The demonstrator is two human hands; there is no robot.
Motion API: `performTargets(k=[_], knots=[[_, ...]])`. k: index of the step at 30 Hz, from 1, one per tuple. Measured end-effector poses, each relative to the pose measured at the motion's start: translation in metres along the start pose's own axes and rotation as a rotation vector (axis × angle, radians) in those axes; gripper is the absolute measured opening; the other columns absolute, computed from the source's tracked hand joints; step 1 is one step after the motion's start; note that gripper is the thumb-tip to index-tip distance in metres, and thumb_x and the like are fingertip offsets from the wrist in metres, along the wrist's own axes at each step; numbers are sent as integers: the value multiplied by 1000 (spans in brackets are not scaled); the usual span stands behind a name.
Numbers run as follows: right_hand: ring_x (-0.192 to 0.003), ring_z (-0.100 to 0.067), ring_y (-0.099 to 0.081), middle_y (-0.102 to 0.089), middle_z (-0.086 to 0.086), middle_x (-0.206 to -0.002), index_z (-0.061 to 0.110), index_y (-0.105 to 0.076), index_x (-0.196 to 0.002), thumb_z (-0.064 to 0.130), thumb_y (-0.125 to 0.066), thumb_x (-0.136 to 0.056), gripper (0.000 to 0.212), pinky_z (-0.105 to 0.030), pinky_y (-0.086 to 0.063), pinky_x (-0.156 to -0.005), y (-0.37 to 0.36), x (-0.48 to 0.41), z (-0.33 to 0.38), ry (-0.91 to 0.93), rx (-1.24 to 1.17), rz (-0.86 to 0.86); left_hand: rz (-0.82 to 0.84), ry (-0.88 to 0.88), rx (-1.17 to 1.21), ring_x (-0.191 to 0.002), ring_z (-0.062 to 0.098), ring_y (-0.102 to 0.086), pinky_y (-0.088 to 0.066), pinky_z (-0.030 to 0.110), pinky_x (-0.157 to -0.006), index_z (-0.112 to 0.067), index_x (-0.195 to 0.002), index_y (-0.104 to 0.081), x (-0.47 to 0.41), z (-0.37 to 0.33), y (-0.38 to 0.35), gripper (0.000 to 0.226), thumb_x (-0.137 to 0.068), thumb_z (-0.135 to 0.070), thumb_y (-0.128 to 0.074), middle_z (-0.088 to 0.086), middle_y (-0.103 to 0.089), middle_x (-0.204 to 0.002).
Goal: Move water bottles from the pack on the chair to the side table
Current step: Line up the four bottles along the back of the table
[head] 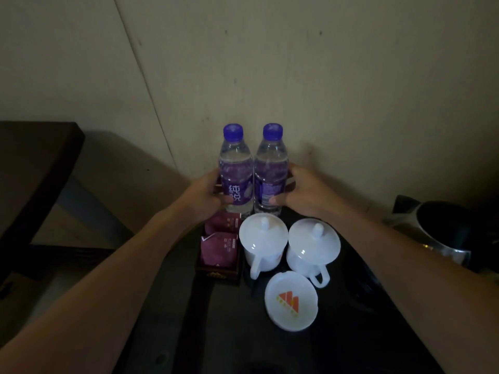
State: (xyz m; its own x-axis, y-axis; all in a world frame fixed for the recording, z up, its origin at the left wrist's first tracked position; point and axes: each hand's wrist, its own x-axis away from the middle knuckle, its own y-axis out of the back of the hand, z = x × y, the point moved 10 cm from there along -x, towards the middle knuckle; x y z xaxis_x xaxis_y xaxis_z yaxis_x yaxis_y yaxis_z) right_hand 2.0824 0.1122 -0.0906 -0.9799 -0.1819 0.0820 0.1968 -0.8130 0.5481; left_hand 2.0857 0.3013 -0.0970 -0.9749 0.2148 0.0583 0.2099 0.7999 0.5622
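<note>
From my head camera, two clear plastic water bottles with purple caps and purple labels stand upright side by side on the dark bench, against the wall. They look full, so fairly heavy, with thin walls that give under a squeeze and smooth labels that could slip; I judge the labelled waist the best place to hold.

My left hand (206, 194) wraps the left bottle (235, 168) there, fingers (225, 199) curled partway round it. My right hand (299, 191) does the same on the right bottle (270, 168), thumb across the label. Just nearer me than my fingers stand two white lidded cups (263, 240), with a wooden tray of maroon sachets (220, 248) beside my left wrist.
</note>
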Motion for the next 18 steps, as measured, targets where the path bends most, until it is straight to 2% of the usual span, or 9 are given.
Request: performTargets(k=[3, 6, 11, 12, 15, 16, 18], knots=[[-96, -5, -61, -66, 10, -106, 27, -58, -127, 7, -84, -77, 59, -31, -51, -87, -1, -1, -5, -38, -4, -1, -18, 10, 13, -116, 24, -58, -47, 42, -100, -14, -133, -49, -1, 2, 1, 56, -84, 10, -64, 4, -61, -124], [-105, -15, -64, -69, 3, -116, 26, -58, -129, 8, -84, -78, 60, -42, -52, -98, -2, 0, -10, -80, -10, 4, 28, 24, 17, -120, 22, -56, -45, 40, -102, -16, -137, -46, 0, 1, -3, 60, -85, 7, -65, 4, -60, -129], [-114, -20, -63, -67, -1, -123, 24, -56, -131, 3, -78, -81, 58, -47, -51, -103, 3, 5, -5, -135, -8, 51, 133, 30, 4, -135, 17, -40, -38, 35, -107, -18, -148, -31, 9, -10, -3, 81, -81, 5, -70, 5, -43, -149], [-119, -22, -61, -64, -3, -128, 23, -54, -133, 1, -75, -82, 59, -47, -50, -104, 8, 10, -3, -167, 3, 40, 112, 56, -34, -137, 18, -37, -37, 35, -108, -17, -150, -28, 17, -12, 2, 85, -80, 7, -70, 7, -39, -151], [-135, -26, -49, -50, -9, -148, 13, -43, -149, -9, -63, -84, 72, -44, -45, -109, 41, 37, 17, -218, 26, -104, -152, 74, -149, -137, 29, -36, -39, 43, -108, -8, -147, -32, 48, -26, 42, 83, -73, 18, -61, 15, -37, -149], [-135, -25, -48, -49, -11, -148, 11, -43, -149, -12, -60, -83, 72, -43, -45, -110, 46, 43, 24, -185, 11, -173, -235, 16, -183, -134, 30, -39, -41, 44, -106, -6, -143, -36, 59, -30, 50, 81, -71, 19, -60, 16, -40, -144], [-130, -23, -52, -54, -9, -140, 10, -48, -145, -14, -56, -83, 67, -38, -47, -106, 73, 81, 59, -148, 8, -234, -278, -64, -195, -128, 28, -44, -44, 44, -103, -4, -138, -42, 91, -67, 62, 76, -68, 19, -61, 16, -44, -137]])
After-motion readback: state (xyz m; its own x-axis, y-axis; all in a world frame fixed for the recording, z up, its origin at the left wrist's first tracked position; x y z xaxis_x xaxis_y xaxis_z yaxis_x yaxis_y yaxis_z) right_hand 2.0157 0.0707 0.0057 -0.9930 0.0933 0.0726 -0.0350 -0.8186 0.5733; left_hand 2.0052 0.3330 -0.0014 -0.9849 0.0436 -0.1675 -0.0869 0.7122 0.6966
